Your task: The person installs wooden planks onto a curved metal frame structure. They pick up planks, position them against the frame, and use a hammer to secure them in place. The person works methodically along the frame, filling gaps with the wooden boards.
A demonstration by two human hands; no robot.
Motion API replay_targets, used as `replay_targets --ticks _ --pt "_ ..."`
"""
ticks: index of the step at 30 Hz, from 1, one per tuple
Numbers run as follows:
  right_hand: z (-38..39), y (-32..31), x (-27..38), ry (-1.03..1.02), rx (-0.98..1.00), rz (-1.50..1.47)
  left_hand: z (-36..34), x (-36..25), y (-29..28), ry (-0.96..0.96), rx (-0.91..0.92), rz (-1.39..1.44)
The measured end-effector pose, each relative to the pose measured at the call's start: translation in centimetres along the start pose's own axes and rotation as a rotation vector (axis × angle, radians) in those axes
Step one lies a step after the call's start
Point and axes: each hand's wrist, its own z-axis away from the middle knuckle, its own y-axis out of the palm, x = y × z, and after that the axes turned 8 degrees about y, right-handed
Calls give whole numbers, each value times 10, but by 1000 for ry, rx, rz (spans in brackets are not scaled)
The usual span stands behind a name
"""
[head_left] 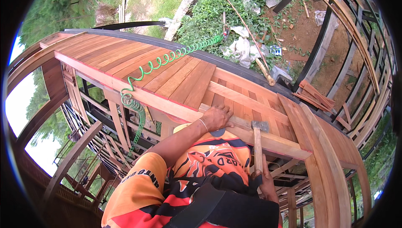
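Observation:
A hammer (258, 148) with a pale wooden handle and a blocky grey head is in my right hand (265, 179), whose fingers wrap round the lower handle. Its head lies against the wooden rail at the near edge of the planking. My left hand (216, 118) is closed over a wooden batten (243, 124) along that rail, fingers curled across its far side. To the left of the left hand, fitted reddish planks (167, 75) cover the curved frame. Just beyond the batten is an open bay with a crosspiece (247, 99) and boards lower down.
A green coiled air hose (161, 60) crosses the planks and hangs down on the near side. A dark curved beam (247, 71) borders the far edge. Offcuts (315, 95) lie at the right, near curved metal ribs (347, 56). Plastic sheets (243, 50) lie on the ground beyond.

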Motion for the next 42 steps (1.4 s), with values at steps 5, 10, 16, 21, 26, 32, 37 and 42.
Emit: replay_targets --ticks 5,10,16,21,26,32,37,42 --pt "24 5 47 9 -197 -383 0 3 -1 9 -12 23" --pt "4 -4 23 -223 -322 -621 -3 4 -5 1 -10 39" --pt "25 3 34 4 -33 -133 -1 2 -14 0 51 46" --pt "14 -3 39 -196 -480 -584 -3 2 -10 -3 15 66" --pt "28 32 44 71 43 272 -1 2 -5 -1 8 45" --pt "-8 44 114 -255 -49 285 38 -29 -19 52 -271 72" --pt "-92 113 175 -485 195 675 146 -47 -57 -328 -309 422" --pt "-149 162 176 -618 376 1006 226 -7 50 -765 -884 682"
